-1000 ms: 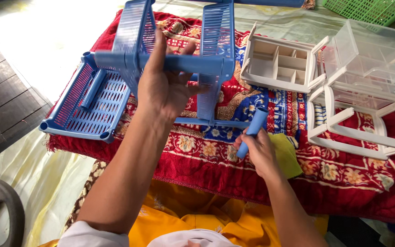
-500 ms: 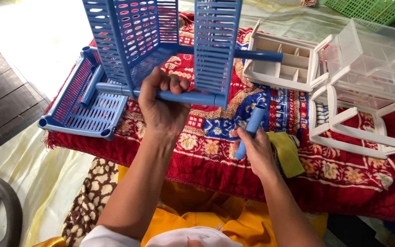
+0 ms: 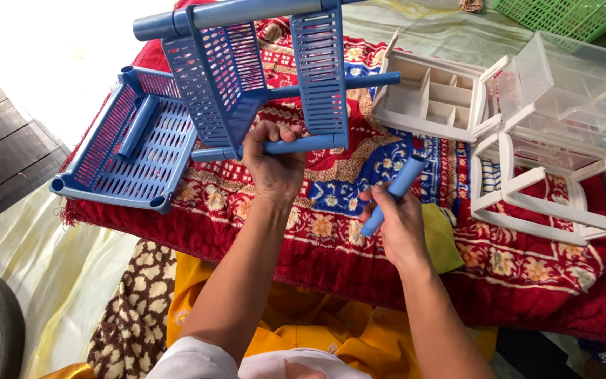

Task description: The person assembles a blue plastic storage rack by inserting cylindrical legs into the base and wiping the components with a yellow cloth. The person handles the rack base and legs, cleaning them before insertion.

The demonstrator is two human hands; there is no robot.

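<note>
Plastic parts spread over a red patterned quilt (image 3: 527, 274)

The slatted blue plastic tray (image 3: 124, 154) lies at its left end, the white divided plastic box (image 3: 433, 98) behind the centre, the clear plastic drawer (image 3: 569, 84) and white plastic frame (image 3: 548, 189) right, the yellow cloth (image 3: 443, 235) between

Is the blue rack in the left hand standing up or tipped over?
Tipped. The left hand holds the blue rack in the air by one tube, its slatted shelves on edge above the red blanket.
</note>
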